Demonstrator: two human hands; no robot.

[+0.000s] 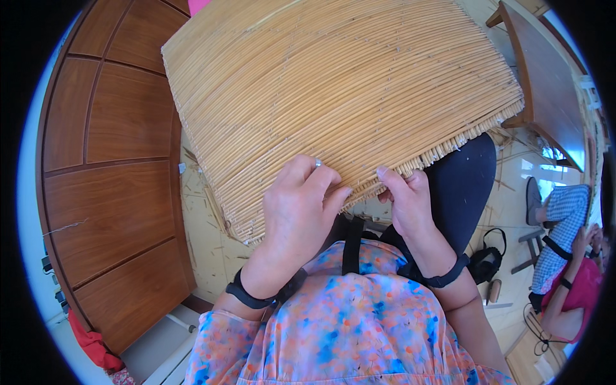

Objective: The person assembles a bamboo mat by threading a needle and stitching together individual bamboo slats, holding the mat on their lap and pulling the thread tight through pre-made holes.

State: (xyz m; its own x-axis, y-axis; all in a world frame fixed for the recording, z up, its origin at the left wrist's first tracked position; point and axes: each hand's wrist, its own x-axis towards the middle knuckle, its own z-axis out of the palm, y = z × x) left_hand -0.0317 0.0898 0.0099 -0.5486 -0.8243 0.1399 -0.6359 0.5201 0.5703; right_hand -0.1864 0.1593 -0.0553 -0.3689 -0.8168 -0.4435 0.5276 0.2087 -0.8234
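Observation:
A wide mat of straw-coloured stalks (333,83), bound side by side with rows of thread, lies tilted over my lap. My left hand (298,199) is closed at its near edge, fingers bent over the stalks and thumb pressed to the rim. A ring sits on one of its fingers. Just to the right, my right hand (407,202) pinches the same edge between thumb and curled fingers. The fingertips below the rim are partly hidden, so any thread or single stalk between them cannot be made out. Cut stalk ends stick out along the right side.
A brown wooden panelled cabinet (128,122) stands close on the left. Loose straw bits litter the pale tiled floor (208,256). A wooden table (545,83) is at the upper right. Below it sits another person (568,218), near a black bag (486,260) and a stool (529,250).

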